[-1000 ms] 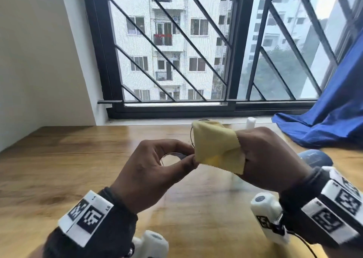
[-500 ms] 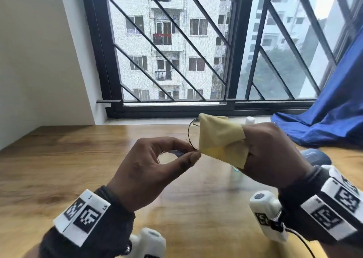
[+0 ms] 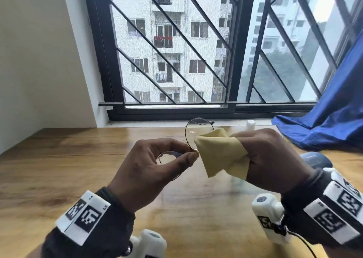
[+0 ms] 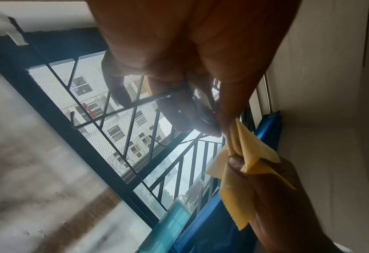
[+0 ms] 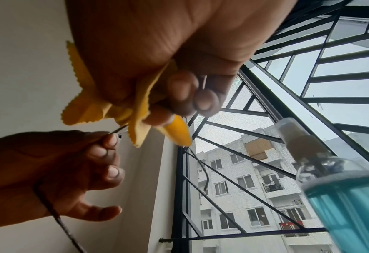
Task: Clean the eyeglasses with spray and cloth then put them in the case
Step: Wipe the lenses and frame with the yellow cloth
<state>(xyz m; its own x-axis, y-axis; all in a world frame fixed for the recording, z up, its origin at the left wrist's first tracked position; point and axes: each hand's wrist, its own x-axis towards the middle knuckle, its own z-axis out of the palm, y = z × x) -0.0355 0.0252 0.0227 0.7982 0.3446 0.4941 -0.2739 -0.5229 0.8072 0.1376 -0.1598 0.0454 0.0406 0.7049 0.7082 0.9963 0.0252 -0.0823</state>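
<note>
Thin gold round-lens eyeglasses (image 3: 198, 131) are held up over the wooden table (image 3: 59, 169). My left hand (image 3: 191, 151) pinches the frame near the bridge, with the nearer lens (image 3: 169, 157) inside the curl of its fingers. My right hand (image 3: 241, 146) grips a folded yellow cloth (image 3: 222, 155) against the right edge of the far lens. The left wrist view shows the lens (image 4: 200, 102) and the cloth (image 4: 246, 164). In the right wrist view the cloth (image 5: 135, 118) is bunched between thumb and fingers. A spray bottle (image 5: 341, 184) of blue liquid stands behind, white cap (image 3: 251, 124) showing.
A dark blue case (image 3: 316, 159) lies on the table behind my right wrist. A blue curtain (image 3: 324, 124) is heaped at the back right by the barred window (image 3: 176, 61). A white wall (image 3: 39, 61) closes the left side.
The cloth has slid right off the far lens, which now shows bare above it. Both hands have risen slightly with the glasses.
</note>
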